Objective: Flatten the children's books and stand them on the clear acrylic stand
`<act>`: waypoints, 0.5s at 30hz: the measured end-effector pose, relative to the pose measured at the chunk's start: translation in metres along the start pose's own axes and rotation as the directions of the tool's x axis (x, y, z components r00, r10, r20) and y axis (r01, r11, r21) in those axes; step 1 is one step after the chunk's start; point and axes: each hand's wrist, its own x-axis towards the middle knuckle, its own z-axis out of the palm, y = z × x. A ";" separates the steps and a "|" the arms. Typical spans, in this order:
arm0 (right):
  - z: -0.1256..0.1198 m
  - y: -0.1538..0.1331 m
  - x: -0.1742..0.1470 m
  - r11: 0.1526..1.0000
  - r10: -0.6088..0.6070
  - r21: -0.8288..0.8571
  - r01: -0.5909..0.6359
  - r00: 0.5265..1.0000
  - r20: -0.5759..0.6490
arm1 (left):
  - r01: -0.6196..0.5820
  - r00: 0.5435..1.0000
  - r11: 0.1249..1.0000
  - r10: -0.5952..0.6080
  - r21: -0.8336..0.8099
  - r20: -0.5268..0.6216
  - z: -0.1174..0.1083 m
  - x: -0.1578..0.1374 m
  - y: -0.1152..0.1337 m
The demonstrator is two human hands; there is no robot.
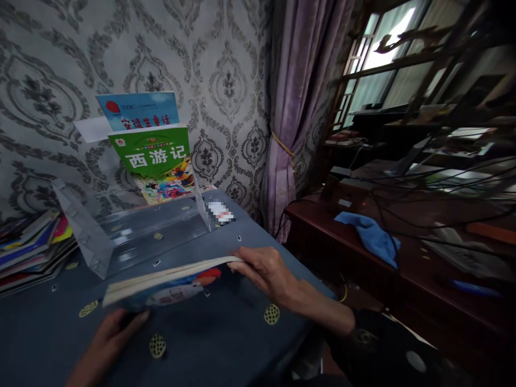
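Note:
A thin picture book (173, 293) is held up over the table, with pale page edges on top and a blue cover bearing a red-and-white picture. My right hand (270, 274) pinches its right end between thumb and fingers. Just under the book's left end is my left hand (108, 341), slightly blurred, thumb and fingers apart; whether it touches the book I cannot tell. Beyond them stands a clear plastic rack (153, 231). At its back, a green book (155, 156) with a colourful cover leans upright in front of a blue book (139, 107).
A pile of books and magazines (32, 247) lies at the left. On the dark blue patterned tablecloth (226, 344) is a small white item (221, 212), pixelated. A brown desk (322, 215) at the right holds a blue cloth (368, 236) and tangled cables. A purple curtain (294, 107) hangs behind.

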 end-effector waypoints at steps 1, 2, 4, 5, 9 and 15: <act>0.000 -0.002 0.003 0.998 0.044 0.041 -0.044 0.999 -0.003 | -0.013 1.000 1.000 0.013 -0.026 0.019 -0.003 0.003 0.010; 0.000 -0.005 0.005 0.992 0.095 0.087 -0.094 0.995 -0.007 | -0.038 0.998 0.998 0.040 -0.050 0.039 -0.007 0.007 0.020; 0.002 -0.009 0.009 0.957 0.221 0.195 -0.214 0.975 -0.014 | -0.103 0.995 0.991 0.104 -0.090 0.003 -0.015 0.015 0.037; 0.005 -0.010 0.009 0.924 0.293 0.261 -0.280 0.956 -0.010 | -0.133 0.991 0.987 0.132 -0.093 -0.022 -0.019 0.020 0.044; 0.024 -0.011 0.002 0.690 0.487 0.547 -0.474 0.863 0.133 | -0.208 0.978 0.978 0.208 -0.003 -0.008 -0.032 0.046 0.054; 0.056 -0.003 -0.021 0.543 0.475 0.542 -0.642 0.767 0.432 | -0.304 0.950 0.928 0.279 0.214 0.138 -0.030 0.096 0.034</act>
